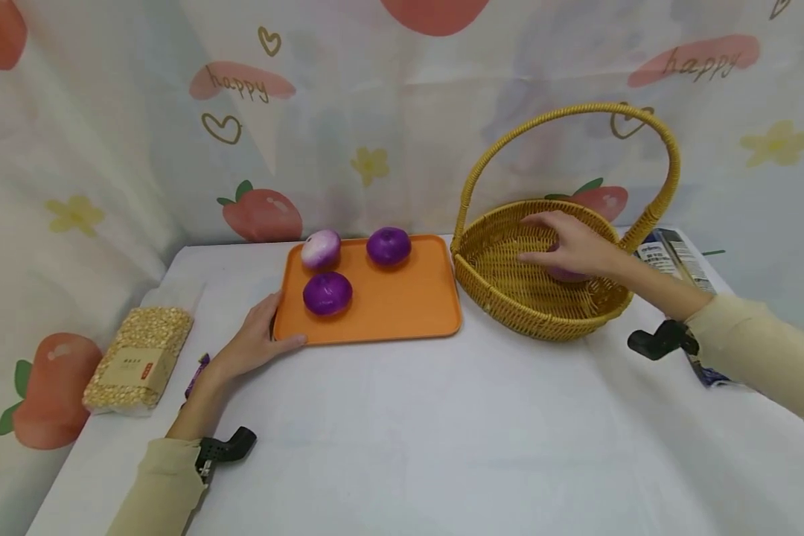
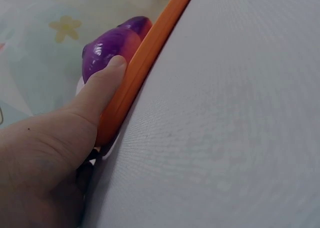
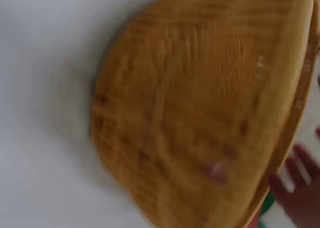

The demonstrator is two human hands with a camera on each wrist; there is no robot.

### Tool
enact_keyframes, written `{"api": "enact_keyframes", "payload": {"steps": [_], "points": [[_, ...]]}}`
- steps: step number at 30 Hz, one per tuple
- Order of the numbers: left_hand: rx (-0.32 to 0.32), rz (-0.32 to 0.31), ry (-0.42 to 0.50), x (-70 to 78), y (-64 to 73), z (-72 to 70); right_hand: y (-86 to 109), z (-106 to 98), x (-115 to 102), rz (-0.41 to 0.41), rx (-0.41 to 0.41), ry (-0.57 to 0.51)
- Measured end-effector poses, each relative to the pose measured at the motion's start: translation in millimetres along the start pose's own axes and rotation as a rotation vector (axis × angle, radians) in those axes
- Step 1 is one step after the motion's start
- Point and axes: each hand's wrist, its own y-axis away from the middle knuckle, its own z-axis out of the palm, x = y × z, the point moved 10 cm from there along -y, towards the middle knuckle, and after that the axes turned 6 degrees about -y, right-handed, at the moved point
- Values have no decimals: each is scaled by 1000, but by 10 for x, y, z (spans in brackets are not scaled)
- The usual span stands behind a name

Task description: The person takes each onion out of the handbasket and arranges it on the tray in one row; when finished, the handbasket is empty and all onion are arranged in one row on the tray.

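Observation:
At its left front corner, my left hand [image 1: 257,339] holds the orange tray [image 1: 402,313], the thumb [image 2: 102,85] lying along the front rim in the left wrist view. Three purple onions stand on the tray: a paler one [image 1: 321,250] at back left, one [image 1: 327,293] in front of it and another [image 1: 389,246] at the back. My right hand [image 1: 572,246] hovers over the yellow wicker basket [image 1: 509,290], fingers spread. Beneath it sits a purple onion [image 1: 566,275] inside the basket, partly hidden by the hand. Motion blurs the right wrist view.
The basket's tall arched handle [image 1: 576,110] rises beside my right arm. A bag of yellow grains [image 1: 137,357] lies at the left, with a small purple wrapper [image 1: 197,372] by my left wrist. Printed packets [image 1: 677,257] lie behind my right forearm. A patterned curtain [image 1: 388,97] backs the table.

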Motion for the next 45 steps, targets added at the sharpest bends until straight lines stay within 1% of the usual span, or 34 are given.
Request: {"api": "enact_keyframes", "payload": {"steps": [3,4,7,10,14,17,21,24,26,28,33,37,41,45], "points": [[0,-6,0,-5,1,5,-78,-49,124,-17,-56,17],[0,-8,0,-6,1,8,-102,-66,159,-11,-72,10],[-4,-10,-1,-8,-3,26,-170,-120,249,22,-106,-33],[-4,-13,-7,-16,-8,34,-226,-142,292,56,-151,-82],[0,-16,-12,-19,-6,20,-252,-152,343,95,-218,-92],[0,-18,-10,-15,-4,-1,-256,-196,391,133,-232,-84],[1,-20,-12,-16,-3,-9,-274,-247,440,176,-215,-92],[-2,-27,-16,-16,-1,9,-295,-217,472,186,-214,-100],[-6,-34,-14,-16,2,24,-306,-200,488,189,-198,-105],[-5,-35,-16,-14,1,31,-307,-206,504,204,-164,-117],[-1,-23,-18,-5,-5,21,-242,-271,573,283,-47,-127],[-9,-21,-23,-3,-15,10,-173,-269,603,343,5,-140],[-14,-23,-23,-4,-18,14,-143,-242,602,368,9,-150],[-18,-25,-15,-4,-17,21,-98,-194,649,389,-33,-162]]}}
